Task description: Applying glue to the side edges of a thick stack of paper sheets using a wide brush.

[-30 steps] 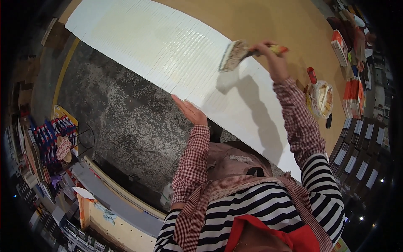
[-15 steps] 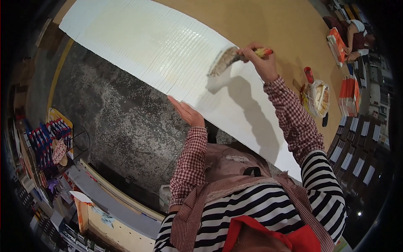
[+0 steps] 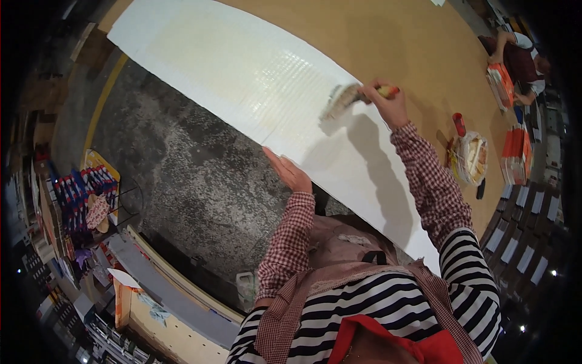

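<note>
A wide brush [image 3: 341, 102] with pale bristles is in my right hand [image 3: 388, 104], its fingers wrapped round the red and yellow handle. The bristles are blurred and at the surface of a long run of overlapping white sheets [image 3: 200, 67], which lie across the table in narrow steps. A wet, yellowish gloss covers their middle, left of the brush. My left hand [image 3: 290, 171] rests against the near edge of the sheets, fingers stretched out and holding nothing. The right arm's shadow falls over the plain white part nearest me.
On the brown tabletop [image 3: 418, 54] to the right stand a plastic-lined tub [image 3: 476, 159] of pale stuff and a red-handled object [image 3: 459, 124]. Orange-and-white stacks [image 3: 516, 155] line the far right edge, where another person [image 3: 515, 60] works. A grey-topped bench [image 3: 170, 291] is at lower left.
The whole view has shifted, so most things appear farther right and some lower. The brush remains over nearly the same part of the sheets, and my left hand stays at their edge.
</note>
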A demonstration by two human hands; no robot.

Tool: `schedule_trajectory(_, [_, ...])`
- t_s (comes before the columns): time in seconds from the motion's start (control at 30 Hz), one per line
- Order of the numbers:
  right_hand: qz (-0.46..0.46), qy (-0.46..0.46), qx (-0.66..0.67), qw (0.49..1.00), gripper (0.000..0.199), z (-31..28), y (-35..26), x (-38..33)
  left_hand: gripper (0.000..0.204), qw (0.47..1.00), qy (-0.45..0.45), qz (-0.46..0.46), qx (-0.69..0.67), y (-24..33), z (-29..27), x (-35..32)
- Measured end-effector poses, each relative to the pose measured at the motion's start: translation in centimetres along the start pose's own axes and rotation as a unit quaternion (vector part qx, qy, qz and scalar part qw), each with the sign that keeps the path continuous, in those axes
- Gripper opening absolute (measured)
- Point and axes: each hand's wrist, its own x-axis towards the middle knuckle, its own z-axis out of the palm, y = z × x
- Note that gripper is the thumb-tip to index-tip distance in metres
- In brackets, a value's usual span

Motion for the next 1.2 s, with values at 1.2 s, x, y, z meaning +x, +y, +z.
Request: schedule_trajectory(1.2, [-0.002,0.003,0.073,0.997,0.018,-5.7,-1.8,-9.0,0.056,0.999,0.008,0.032,0.016,-0.6,-0.9,-0.1])
